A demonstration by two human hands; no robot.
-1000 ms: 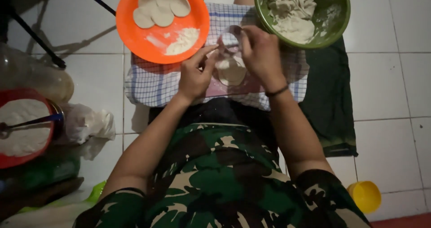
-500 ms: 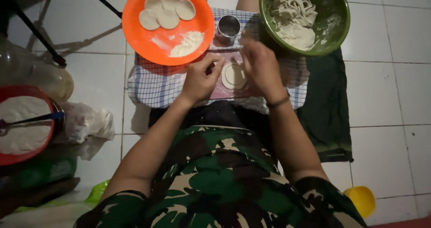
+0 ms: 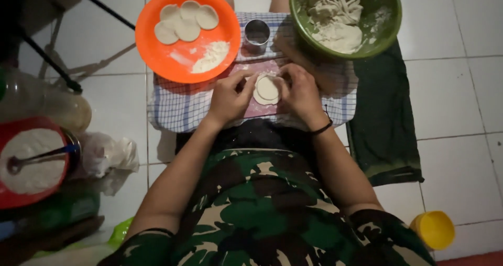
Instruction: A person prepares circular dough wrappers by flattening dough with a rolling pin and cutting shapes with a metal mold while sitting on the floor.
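Soft round dough disc [image 3: 267, 89], fingers [image 3: 242, 82] pinching

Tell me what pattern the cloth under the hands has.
The cloth is white with a blue check, clearest in the head view.

There are no signs, screens or labels to see here. The only packages are at the left edge. A white plastic bag [image 3: 107, 156] lies crumpled on the floor tiles, just beside a red bowl. Above that bowl lies a clear plastic bottle [image 3: 47, 106] on its side, pale and a bit yellow at its right end. It is dim there, so any label on it cannot be made out. Below the red bowl there is something dark green [image 3: 57, 213] that may be a packet, and a bright green bit [image 3: 121, 230] sticks out at the bottom; both are too dark to tell.
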